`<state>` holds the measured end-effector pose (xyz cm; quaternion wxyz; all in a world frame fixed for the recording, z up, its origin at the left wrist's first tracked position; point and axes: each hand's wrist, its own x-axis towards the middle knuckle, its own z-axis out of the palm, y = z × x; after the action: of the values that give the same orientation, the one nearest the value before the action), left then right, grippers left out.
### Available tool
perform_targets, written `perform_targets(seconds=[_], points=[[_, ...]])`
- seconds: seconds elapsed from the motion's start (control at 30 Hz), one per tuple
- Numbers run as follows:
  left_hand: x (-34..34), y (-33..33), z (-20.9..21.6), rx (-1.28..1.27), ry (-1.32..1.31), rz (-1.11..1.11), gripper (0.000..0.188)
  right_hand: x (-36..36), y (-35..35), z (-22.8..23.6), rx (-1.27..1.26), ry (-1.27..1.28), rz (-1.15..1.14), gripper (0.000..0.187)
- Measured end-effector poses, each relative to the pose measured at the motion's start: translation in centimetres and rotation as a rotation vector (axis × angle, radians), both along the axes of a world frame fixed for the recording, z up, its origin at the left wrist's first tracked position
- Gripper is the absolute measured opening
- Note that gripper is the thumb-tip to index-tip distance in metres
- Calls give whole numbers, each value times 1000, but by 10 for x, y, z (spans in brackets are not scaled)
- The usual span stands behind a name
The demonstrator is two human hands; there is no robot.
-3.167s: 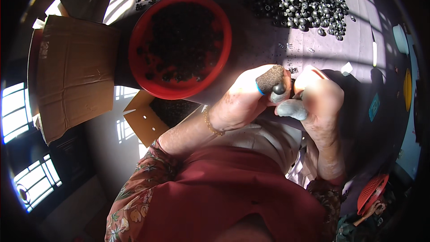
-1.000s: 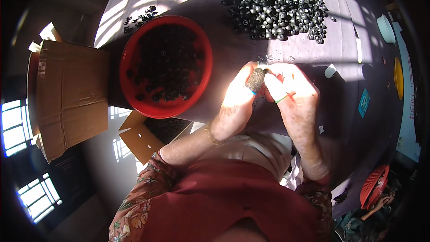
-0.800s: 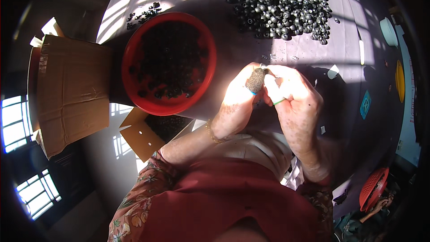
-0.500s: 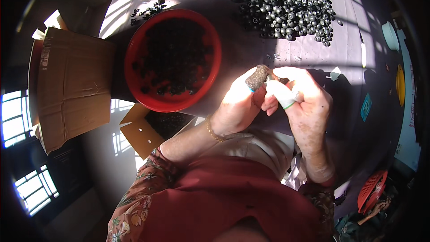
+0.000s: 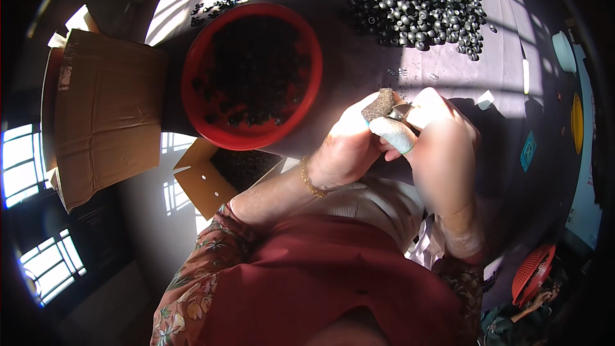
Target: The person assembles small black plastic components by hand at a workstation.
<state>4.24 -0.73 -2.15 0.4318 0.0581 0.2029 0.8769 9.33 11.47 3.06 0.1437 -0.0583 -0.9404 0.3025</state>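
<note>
My left hand (image 5: 349, 150) and my right hand (image 5: 445, 154) meet in front of me over the table, fingers pinched together. Between their fingertips is a small dark, shiny piece (image 5: 401, 111), mostly hidden, so its exact kind does not show. A speckled brown finger sleeve (image 5: 378, 107) covers a digit of my left hand. The white finger sleeve (image 5: 392, 134) is on my right thumb. Beyond the hands lies a heap of small dark grey, bead-like round pieces (image 5: 416, 13), some with a hole. To the left, a red basin (image 5: 189, 112) holds many black pieces.
A cardboard box (image 5: 106, 102) stands at the far left; an open box (image 5: 205, 179) with dark contents sits below the basin. Along the right are a white scrap (image 5: 485, 100), a blue packet (image 5: 527, 152), a yellow dish (image 5: 577, 125) and a red strainer (image 5: 533, 275).
The hands have shifted slightly right and stay together at the fingertips. My right hand has turned and is blurred by motion. The whole view has moved a little.
</note>
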Motion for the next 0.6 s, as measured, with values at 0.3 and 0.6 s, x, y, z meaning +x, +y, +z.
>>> perform_targets(seconds=[0.3,0.6], points=[[2,-1,-1,-12,-6,10,20,-1,-2,1,-50,-37,-4,28],[3,-5,-15,-22,46,13,32,-1,-1,-6,59,-4,63,34]])
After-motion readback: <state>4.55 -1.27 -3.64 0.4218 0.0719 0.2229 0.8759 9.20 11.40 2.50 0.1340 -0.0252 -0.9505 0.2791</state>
